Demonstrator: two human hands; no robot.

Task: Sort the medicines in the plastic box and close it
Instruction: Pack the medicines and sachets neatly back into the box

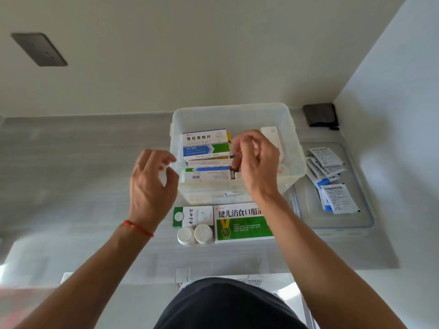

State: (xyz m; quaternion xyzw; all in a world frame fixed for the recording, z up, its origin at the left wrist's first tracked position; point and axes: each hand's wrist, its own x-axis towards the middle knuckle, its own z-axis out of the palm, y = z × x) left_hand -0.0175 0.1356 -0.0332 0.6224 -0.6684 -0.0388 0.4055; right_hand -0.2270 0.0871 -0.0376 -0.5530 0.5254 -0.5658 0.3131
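A translucent plastic box (292,119) stands open on the grey counter. Inside it lie stacked medicine cartons, the top one white, blue and green (205,142). My right hand (257,162) is over the box's middle, its fingertips and thumb pinching a thin pack seen edge-on beside the stack. My left hand (152,184) hovers at the box's left wall, fingers loosely curled and holding nothing. In front of the box sit a large green-and-white carton (242,225), a smaller green-and-white carton (192,216) and two white bottles (193,234).
The box's lid (356,225) lies flat to the right with several white-and-blue sachets (332,184) on it. A black object (320,115) sits in the back right corner by the white side wall. A dark wall plate (39,49) is on the back wall.
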